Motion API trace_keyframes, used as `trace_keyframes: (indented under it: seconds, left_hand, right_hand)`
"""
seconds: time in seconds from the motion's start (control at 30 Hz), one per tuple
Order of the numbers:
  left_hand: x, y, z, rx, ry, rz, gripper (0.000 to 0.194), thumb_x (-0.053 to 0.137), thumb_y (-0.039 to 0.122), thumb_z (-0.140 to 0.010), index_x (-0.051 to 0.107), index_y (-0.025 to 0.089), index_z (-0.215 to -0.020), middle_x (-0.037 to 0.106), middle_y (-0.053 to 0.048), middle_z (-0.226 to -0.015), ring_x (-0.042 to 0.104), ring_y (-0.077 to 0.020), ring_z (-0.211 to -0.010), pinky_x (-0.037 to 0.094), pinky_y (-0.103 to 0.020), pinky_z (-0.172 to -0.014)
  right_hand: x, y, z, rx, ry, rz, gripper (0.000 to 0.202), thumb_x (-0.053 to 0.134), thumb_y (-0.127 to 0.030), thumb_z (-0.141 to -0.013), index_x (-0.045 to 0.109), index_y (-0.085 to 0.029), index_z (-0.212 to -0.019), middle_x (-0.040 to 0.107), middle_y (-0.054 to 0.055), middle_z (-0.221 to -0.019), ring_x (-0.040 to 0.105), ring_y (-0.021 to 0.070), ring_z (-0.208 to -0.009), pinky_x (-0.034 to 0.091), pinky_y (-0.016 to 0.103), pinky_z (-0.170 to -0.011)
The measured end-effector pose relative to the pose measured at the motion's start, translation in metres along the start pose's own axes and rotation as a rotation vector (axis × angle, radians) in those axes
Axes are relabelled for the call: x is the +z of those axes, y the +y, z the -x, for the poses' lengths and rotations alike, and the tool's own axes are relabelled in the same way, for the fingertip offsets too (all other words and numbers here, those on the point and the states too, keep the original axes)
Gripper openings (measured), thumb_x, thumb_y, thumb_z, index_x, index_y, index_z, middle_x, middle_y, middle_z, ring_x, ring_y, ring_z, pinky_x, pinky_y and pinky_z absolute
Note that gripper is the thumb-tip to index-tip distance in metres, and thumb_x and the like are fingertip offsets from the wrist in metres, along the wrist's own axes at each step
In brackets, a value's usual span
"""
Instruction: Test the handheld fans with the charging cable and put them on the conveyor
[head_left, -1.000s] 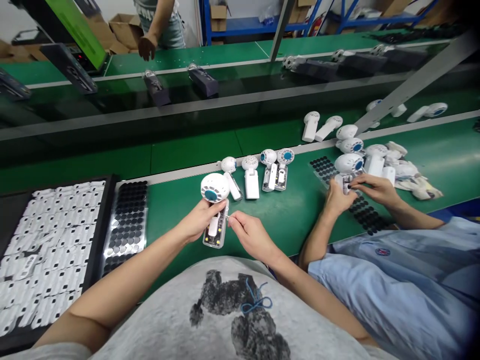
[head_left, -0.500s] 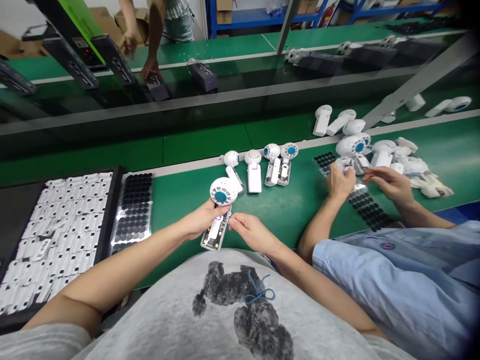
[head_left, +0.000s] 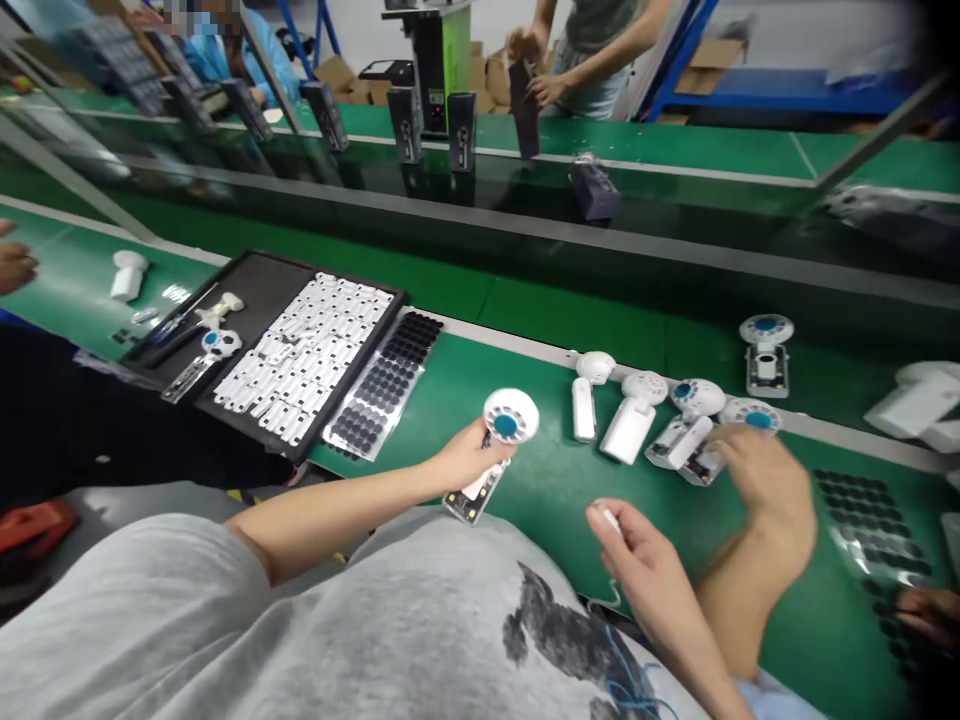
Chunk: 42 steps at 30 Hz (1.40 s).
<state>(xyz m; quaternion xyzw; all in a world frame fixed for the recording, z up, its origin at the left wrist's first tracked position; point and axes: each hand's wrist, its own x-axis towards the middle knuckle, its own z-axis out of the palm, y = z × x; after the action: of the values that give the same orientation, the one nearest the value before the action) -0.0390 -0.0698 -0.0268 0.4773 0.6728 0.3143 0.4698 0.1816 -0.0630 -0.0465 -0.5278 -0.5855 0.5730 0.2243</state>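
My left hand (head_left: pixel 470 462) is wrapped round the neck of a white device (head_left: pixel 511 416) with a round head, a blue centre and an exposed circuit board in its handle. Clear of it to the right, my right hand (head_left: pixel 637 555) pinches a small white piece (head_left: pixel 611 519) between thumb and fingertips. Several similar white devices lie near the bench's back edge, among them one with a plain white body (head_left: pixel 628 430). Another person's hand (head_left: pixel 765 480) touches the rightmost device (head_left: pixel 752 413) of this group.
A black tray (head_left: pixel 399 297) of white parts stands left, beside a sheet of black discs (head_left: pixel 386 385). A second disc sheet (head_left: pixel 874 525) lies right. Beyond runs a dark conveyor with a device (head_left: pixel 766 355) and dark boxes; a person across holds a box (head_left: pixel 523 110).
The view has swung left. My right hand has come away from the held device and now pinches a white piece. The neighbour's hand has reached over to the row of devices.
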Motion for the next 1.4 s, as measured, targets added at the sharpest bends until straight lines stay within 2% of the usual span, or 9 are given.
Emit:
trace_keyframes:
  seconds: [0.17, 0.27, 0.4, 0.5, 0.73, 0.87, 1.07, 1.23, 1.4]
  left_hand:
    - [0.009, 0.016, 0.018, 0.034, -0.139, -0.146, 0.041, 0.068, 0.039, -0.062, 0.055, 0.015, -0.094, 0.063, -0.011, -0.09, 0.057, -0.0265, -0.082, 0.042, -0.035, -0.069]
    - [0.005, 0.025, 0.026, 0.087, -0.167, -0.262, 0.038, 0.068, 0.04, -0.063, 0.054, 0.016, -0.089, 0.061, -0.008, -0.083, 0.056, -0.0245, -0.075, 0.038, -0.032, -0.061]
    - [-0.034, 0.022, 0.038, 0.197, -0.236, -0.371, 0.042, 0.07, 0.043, -0.064, 0.052, 0.016, -0.09, 0.058, -0.007, -0.085, 0.056, -0.0228, -0.075, 0.038, -0.029, -0.058]
    - [-0.074, 0.013, 0.048, 0.266, -0.269, -0.282, 0.045, 0.07, 0.042, -0.064, 0.052, 0.016, -0.096, 0.06, -0.006, -0.088, 0.057, -0.0218, -0.078, 0.04, -0.028, -0.062]
    - [-0.126, -0.006, 0.059, 0.123, -0.221, 0.176, 0.043, 0.077, 0.031, -0.058, 0.058, 0.015, -0.093, 0.062, -0.002, -0.081, 0.057, -0.0179, -0.075, 0.042, -0.027, -0.065]
    - [-0.169, -0.037, 0.038, -0.023, -0.026, 0.604, 0.044, 0.077, 0.03, -0.059, 0.056, 0.014, -0.094, 0.063, -0.004, -0.079, 0.058, -0.0157, -0.066, 0.046, -0.027, -0.06]
    - [-0.232, -0.121, -0.028, -0.08, 0.273, 0.809, 0.034, 0.069, 0.037, -0.068, 0.051, 0.015, -0.088, 0.056, 0.001, -0.068, 0.054, -0.0102, -0.053, 0.044, -0.022, -0.049]
    - [-0.237, -0.176, -0.049, -0.136, 0.361, 0.801, 0.027, 0.065, 0.029, -0.074, 0.052, 0.014, -0.091, 0.055, 0.003, -0.066, 0.054, -0.0098, -0.053, 0.045, -0.022, -0.05]
    - [-0.232, -0.183, -0.045, -0.133, 0.388, 0.788, 0.041, 0.074, 0.037, -0.062, 0.052, 0.016, -0.09, 0.059, 0.002, -0.068, 0.058, -0.0139, -0.058, 0.047, -0.026, -0.056]
  right_hand:
    - [0.012, -0.028, -0.008, -0.119, 0.133, -0.204, 0.057, 0.072, -0.044, -0.061, 0.055, -0.019, -0.109, 0.06, 0.008, -0.101, 0.058, 0.0216, -0.087, 0.05, 0.031, -0.074]
    - [0.028, -0.044, -0.007, -0.124, 0.136, -0.291, 0.063, 0.074, -0.04, -0.06, 0.052, -0.017, -0.115, 0.06, 0.01, -0.107, 0.059, 0.0217, -0.09, 0.049, 0.033, -0.079]
    - [0.054, -0.065, -0.007, -0.066, 0.123, -0.357, 0.056, 0.075, -0.04, -0.06, 0.057, -0.016, -0.108, 0.063, 0.005, -0.091, 0.057, 0.017, -0.074, 0.048, 0.025, -0.06]
    - [0.079, -0.085, -0.011, -0.012, 0.07, -0.459, 0.048, 0.075, -0.041, -0.062, 0.06, -0.015, -0.1, 0.055, -0.001, -0.068, 0.041, 0.0081, -0.051, 0.03, 0.018, -0.04]
    - [0.119, -0.105, -0.033, -0.044, -0.048, -0.364, 0.047, 0.064, -0.057, -0.067, 0.057, -0.017, -0.09, 0.037, -0.006, -0.058, 0.019, 0.0055, -0.045, 0.015, 0.02, -0.04]
    - [0.141, -0.087, -0.066, -0.07, 0.026, -0.204, 0.045, 0.057, -0.061, -0.07, 0.056, -0.017, -0.078, 0.032, -0.008, -0.054, 0.018, 0.0066, -0.043, 0.015, 0.021, -0.04]
    - [0.214, -0.068, -0.131, -0.147, 0.098, 0.156, 0.011, 0.067, -0.024, -0.07, 0.062, -0.015, -0.066, 0.051, -0.003, -0.06, 0.048, 0.0137, -0.061, 0.039, 0.028, -0.062]
    - [0.278, -0.076, -0.173, -0.244, 0.056, 0.36, 0.008, 0.061, -0.016, -0.078, 0.066, -0.016, -0.084, 0.059, 0.002, -0.083, 0.055, 0.0155, -0.081, 0.042, 0.033, -0.082]
    - [0.301, -0.074, -0.188, -0.276, -0.013, 0.488, 0.015, 0.066, -0.017, -0.076, 0.069, -0.021, -0.09, 0.058, 0.004, -0.091, 0.056, 0.0169, -0.085, 0.043, 0.028, -0.082]
